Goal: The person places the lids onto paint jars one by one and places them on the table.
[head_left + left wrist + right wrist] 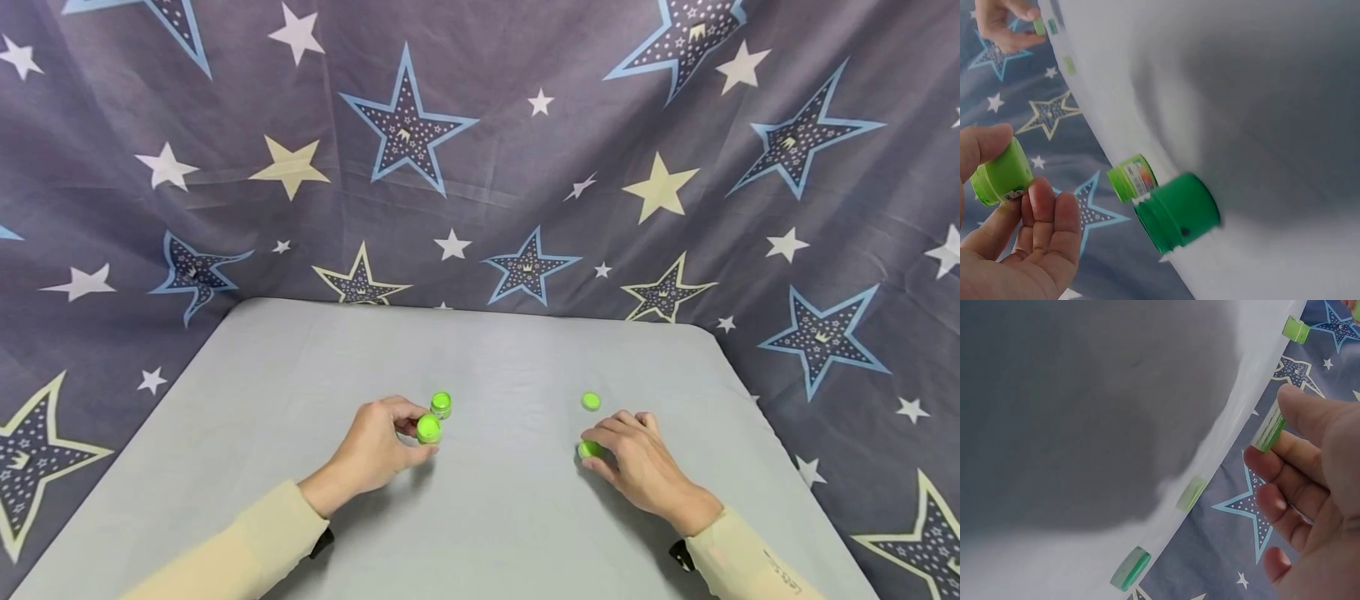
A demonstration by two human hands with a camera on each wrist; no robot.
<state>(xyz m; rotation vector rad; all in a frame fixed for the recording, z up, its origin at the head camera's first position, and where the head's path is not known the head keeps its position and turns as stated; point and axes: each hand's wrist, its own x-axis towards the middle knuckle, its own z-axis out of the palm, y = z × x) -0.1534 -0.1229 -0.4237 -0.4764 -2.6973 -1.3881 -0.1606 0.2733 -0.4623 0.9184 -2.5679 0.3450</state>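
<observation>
Lid (pixel 587 450) partly hidden in right hand (pixel 636 465).

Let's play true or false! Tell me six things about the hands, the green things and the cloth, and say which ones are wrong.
1. The left hand holds a light green jar. True.
2. The right hand is holding nothing. False: it holds a light green lid.
3. A dark green jar stands on the table. True.
4. The sleeves are black. False: they are cream-coloured.
5. A dark green lid lies on the table. True.
6. The cloth behind the table has flowers printed all over it. False: it is printed with stars.
</observation>
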